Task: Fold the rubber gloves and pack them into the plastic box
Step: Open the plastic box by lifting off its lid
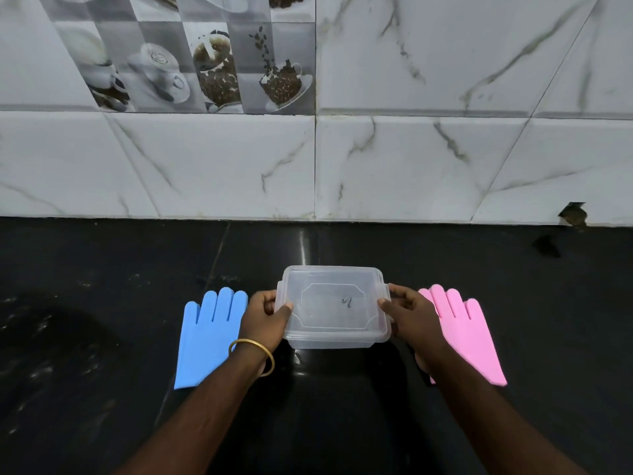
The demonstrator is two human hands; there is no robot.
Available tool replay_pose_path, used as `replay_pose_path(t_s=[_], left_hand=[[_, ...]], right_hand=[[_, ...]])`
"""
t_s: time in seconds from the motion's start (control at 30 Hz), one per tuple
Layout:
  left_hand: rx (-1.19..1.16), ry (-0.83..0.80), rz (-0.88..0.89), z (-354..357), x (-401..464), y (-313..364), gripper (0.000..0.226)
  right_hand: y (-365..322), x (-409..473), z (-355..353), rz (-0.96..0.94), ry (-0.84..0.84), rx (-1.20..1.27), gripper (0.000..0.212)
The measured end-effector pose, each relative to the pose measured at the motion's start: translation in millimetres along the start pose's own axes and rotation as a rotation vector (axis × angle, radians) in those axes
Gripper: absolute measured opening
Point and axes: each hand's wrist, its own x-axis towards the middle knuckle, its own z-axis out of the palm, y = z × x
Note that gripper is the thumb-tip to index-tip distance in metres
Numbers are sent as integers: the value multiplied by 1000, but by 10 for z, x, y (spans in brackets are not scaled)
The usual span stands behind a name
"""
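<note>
A clear plastic box [334,339] with its lid on sits on the black counter in front of me. My left hand [265,318] grips its left side, thumb on the lid's edge. My right hand [409,317] grips the right side the same way. A blue rubber glove [205,337] lies flat to the left of the box, fingers pointing at the wall, partly under my left wrist. A pink rubber glove [471,334] lies flat to the right, partly covered by my right hand and forearm.
The black counter [102,303] runs to a white marble-tiled wall [411,166] behind the box. A gold bangle [253,354] is on my left wrist. A chipped hole [573,214] shows in the wall's base at the far right.
</note>
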Motion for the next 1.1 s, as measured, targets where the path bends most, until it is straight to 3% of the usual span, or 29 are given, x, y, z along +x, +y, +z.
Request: replay_pose_path(t_s=[0.63, 0.77, 0.87, 0.97, 1.1], left_hand=[[87, 22, -11, -63, -434, -54, 22], [239, 151, 20, -22, -410, -20, 17], [315, 216, 45, 16, -436, 27, 27], [284, 206, 41, 67, -498, 93, 37], [189, 231, 90, 84, -576, 231, 35]], right_hand=[[83, -481, -87, -46, -27, 18, 29], [27, -528, -54, -21, -20, 49, 24], [-42, -576, -52, -23, -19, 77, 21], [-108, -615, -83, -36, -20, 125, 23], [-225, -610, -204, -115, -27, 147, 20]])
